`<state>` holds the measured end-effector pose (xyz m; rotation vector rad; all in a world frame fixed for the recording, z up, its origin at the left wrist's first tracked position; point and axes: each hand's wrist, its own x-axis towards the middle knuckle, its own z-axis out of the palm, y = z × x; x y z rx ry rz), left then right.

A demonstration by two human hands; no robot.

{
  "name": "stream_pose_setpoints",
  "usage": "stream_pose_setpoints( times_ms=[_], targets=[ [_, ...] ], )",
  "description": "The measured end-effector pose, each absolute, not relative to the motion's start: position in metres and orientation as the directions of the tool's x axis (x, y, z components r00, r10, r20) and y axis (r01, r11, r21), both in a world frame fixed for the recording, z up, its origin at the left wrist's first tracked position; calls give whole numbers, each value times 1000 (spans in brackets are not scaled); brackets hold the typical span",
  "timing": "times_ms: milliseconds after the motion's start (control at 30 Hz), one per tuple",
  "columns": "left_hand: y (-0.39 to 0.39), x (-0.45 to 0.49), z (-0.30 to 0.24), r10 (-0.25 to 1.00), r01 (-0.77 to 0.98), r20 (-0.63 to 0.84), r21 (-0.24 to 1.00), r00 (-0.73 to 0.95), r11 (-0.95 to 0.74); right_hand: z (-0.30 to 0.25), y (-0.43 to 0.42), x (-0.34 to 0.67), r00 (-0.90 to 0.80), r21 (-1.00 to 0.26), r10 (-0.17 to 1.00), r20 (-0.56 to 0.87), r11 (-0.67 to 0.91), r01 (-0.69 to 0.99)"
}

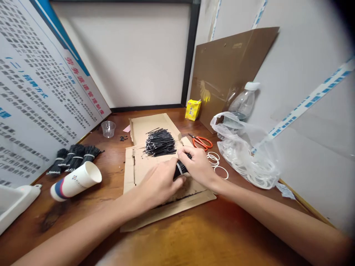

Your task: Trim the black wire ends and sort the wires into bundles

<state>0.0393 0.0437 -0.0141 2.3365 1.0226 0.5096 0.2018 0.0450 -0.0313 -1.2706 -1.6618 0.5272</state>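
Note:
Both hands meet over a flattened cardboard sheet [138,170] on the wooden table. My left hand [159,181] is closed around a bundle of thin black sticks [180,168], which has a white rubber band around it. My right hand [196,164] is closed on the same bundle from the right, fingers pinching at the band. Just beyond the hands, a loose heap of black sticks [160,142] lies on the cardboard.
Several banded black bundles [73,157] lie at the left beside a tipped paper cup [74,181]. White rubber bands [217,162], orange scissors [202,142], a plastic bag of bands [246,155], a bottle [242,105], a yellow carton [193,109] and a small clear cup [108,129] surround the cardboard.

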Motion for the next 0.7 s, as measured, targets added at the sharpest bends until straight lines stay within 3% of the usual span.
stream_pose_setpoints(
  times_ms=[100,167,233,300,433,500,633,700],
  targets=[
    [40,40,-3,761,521,-132,800,636,-297,-33,42,202,-70,-722,878,473,432,540],
    [43,37,5,646,434,-352,900,677,36,-33,41,204,-83,-731,884,461,431,529],
    [48,33,9,480,320,-443,892,758,319,-33,41,206,-76,-762,903,423,400,510],
    [52,29,8,380,250,-446,850,810,464,-32,39,205,-85,-770,905,416,400,497],
    [51,28,5,371,294,-456,860,809,417,-29,35,202,-186,-751,860,474,506,425],
    [46,25,13,395,313,-440,885,807,345,-28,39,201,-185,-831,887,423,461,311],
    [36,-5,53,652,394,-378,910,658,130,-26,59,185,-79,-982,978,190,190,-16],
    [34,-32,74,816,404,-285,912,504,69,-24,67,158,-166,-974,963,213,222,39]
  ],
)
